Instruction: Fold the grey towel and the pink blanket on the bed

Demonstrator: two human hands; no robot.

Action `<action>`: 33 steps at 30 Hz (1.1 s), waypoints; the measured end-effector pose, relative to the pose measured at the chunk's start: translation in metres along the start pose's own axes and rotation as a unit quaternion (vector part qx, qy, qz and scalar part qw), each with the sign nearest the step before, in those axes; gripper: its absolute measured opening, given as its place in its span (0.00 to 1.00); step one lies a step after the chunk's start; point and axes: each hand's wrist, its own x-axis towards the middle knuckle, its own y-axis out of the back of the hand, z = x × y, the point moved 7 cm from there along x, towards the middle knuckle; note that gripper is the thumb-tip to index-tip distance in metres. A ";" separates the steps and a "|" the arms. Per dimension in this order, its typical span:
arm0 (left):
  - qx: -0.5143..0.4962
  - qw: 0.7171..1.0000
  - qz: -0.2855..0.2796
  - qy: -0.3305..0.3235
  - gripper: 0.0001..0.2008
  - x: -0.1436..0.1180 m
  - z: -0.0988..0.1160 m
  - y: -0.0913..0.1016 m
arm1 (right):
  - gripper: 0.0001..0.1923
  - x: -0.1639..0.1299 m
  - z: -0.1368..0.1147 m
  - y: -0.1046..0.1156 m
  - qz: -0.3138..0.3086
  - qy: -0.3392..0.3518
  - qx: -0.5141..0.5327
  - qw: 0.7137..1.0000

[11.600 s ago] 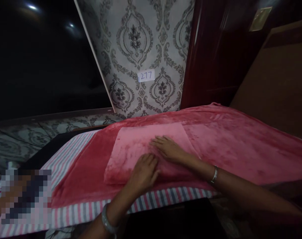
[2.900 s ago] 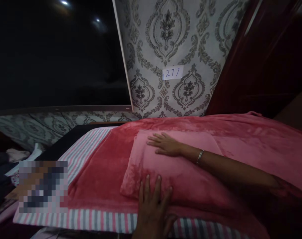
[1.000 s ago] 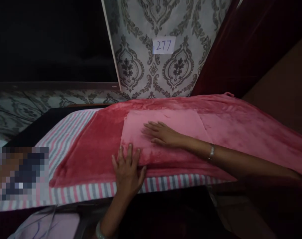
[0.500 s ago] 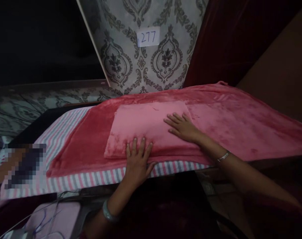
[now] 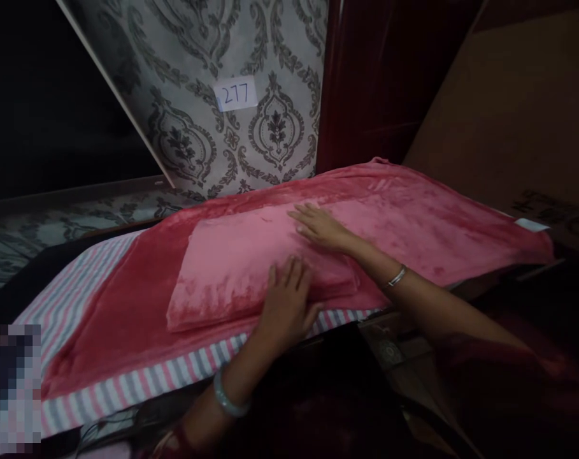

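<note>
A plush pink blanket (image 5: 432, 223) lies spread along the table, with a thick folded pink bundle (image 5: 222, 268) on its middle. My left hand (image 5: 286, 303) rests on the front part of the bundle, fingers stretched out and palm down. Farther back, my right hand (image 5: 318, 224) lies flat on the bundle's upper right, its fingers extended. Neither hand grips anything. Under the blanket is a cloth (image 5: 141, 382) with pink, grey and white stripes, showing at the front and left.
Behind the table stands a patterned wall (image 5: 184, 83) with a paper label (image 5: 235, 94) reading 277. A large dark screen (image 5: 45, 102) is at the left. To the right are a dark red panel (image 5: 360, 83) and a brown cardboard surface (image 5: 518, 108).
The view has turned to the right, so the scene sits farther left. My left hand has slid rightward across the bundle; my right hand stays flat on its upper right part.
</note>
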 end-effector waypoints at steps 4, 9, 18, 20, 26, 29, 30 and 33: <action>0.009 1.000 0.006 0.000 0.41 0.017 0.031 -0.028 | 0.29 0.016 -0.020 -0.026 -0.067 0.039 -0.020 0.997; 0.020 0.999 0.046 0.002 0.46 0.005 0.034 -0.049 | 0.30 0.038 0.019 -0.043 -0.063 0.008 -0.041 0.997; 0.010 0.996 0.091 0.016 0.44 0.003 0.027 -0.058 | 0.39 0.063 0.102 -0.062 -0.004 -0.113 0.134 0.984; 0.005 0.995 0.096 0.015 0.43 0.003 0.026 -0.057 | 0.42 0.058 0.110 -0.061 0.006 -0.133 0.146 0.980; -0.047 0.997 0.062 -0.020 0.40 0.002 0.029 -0.042 | 0.46 0.010 0.112 -0.044 0.054 -0.179 0.200 0.962; -0.094 0.993 0.047 -0.054 0.34 -0.008 0.016 -0.017 | 0.45 -0.038 0.106 -0.040 0.097 -0.202 0.242 0.944; -0.105 0.992 0.055 -0.050 0.31 -0.014 0.003 -0.006 | 0.44 -0.056 0.102 -0.039 0.113 -0.207 0.260 0.936; -0.096 0.983 0.143 0.056 0.22 -0.043 -0.066 0.035 | 0.38 -0.110 0.084 -0.041 0.156 -0.216 0.326 0.907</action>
